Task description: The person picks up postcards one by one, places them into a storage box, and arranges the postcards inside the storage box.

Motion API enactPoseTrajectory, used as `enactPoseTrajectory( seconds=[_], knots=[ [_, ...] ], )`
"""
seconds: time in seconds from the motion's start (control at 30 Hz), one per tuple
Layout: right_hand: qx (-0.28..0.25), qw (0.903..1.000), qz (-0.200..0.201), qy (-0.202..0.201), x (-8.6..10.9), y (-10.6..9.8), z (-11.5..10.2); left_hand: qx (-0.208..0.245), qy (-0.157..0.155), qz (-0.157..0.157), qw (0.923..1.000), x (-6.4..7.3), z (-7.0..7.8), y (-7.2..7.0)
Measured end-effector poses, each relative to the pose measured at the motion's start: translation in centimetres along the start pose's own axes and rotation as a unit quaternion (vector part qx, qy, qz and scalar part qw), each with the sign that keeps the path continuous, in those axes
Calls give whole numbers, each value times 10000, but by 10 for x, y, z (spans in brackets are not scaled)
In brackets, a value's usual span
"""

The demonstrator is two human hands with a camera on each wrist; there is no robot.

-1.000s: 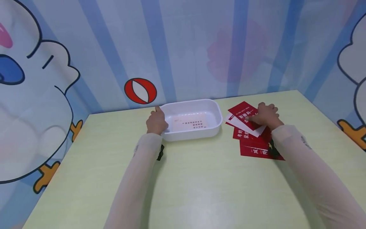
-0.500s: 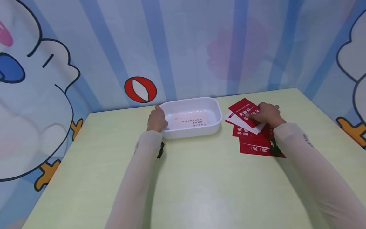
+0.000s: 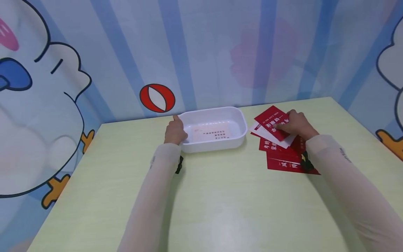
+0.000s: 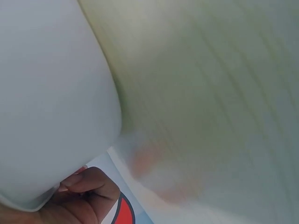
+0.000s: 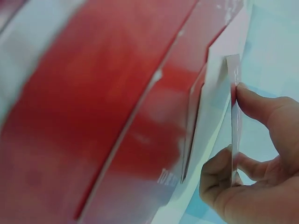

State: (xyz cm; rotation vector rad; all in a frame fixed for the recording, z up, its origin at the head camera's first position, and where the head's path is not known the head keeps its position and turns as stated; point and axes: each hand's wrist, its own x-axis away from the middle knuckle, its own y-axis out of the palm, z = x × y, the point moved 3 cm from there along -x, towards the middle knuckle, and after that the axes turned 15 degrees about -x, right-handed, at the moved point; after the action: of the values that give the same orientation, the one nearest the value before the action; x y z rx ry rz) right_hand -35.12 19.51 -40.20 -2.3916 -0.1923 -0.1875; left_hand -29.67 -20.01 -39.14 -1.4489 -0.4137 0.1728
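Note:
My left hand [image 3: 175, 131] grips the left end of a white plastic basin [image 3: 217, 145] near the back of the table. In the left wrist view its curled fingers [image 4: 88, 191] show at the rim, below the smooth basin wall [image 4: 51, 93]. A pale printed card [image 3: 206, 132] lies inside the basin. At the right, my right hand [image 3: 299, 125] pinches a red card [image 3: 271, 119] with white lettering. The right wrist view shows that card [image 5: 235, 121] edge-on between thumb and fingers, apart from the cards beneath.
Under the held card, a white card [image 3: 267, 134] and several red cards [image 3: 283, 164] lie fanned on the pale yellow table [image 3: 214, 203]. A blue striped backdrop [image 3: 217, 52] with cartoon figures rises directly behind the table's back edge.
My right hand has raised the red card slightly off the fanned pile. The left hand has kept its hold on the basin, and the head view has shifted a little.

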Motion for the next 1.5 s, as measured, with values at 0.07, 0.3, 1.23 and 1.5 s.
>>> enactPoseTrajectory(
  seconds=[0.07,0.3,1.23,1.5],
  knots=[
    [-72,9999,-97,55,0,0,1,17,-24,-32,10000,0,0,1],
    [-282,9987,-359,212,-4,-1,-3,123,-86,-23,9999,1,0,2],
    [-1450,9845,-953,251,4,6,-37,52,-75,-24,10000,-2,-2,-1],
    [-1575,9826,-960,206,4,12,-46,-28,-46,16,10000,2,0,-2]
  ],
)
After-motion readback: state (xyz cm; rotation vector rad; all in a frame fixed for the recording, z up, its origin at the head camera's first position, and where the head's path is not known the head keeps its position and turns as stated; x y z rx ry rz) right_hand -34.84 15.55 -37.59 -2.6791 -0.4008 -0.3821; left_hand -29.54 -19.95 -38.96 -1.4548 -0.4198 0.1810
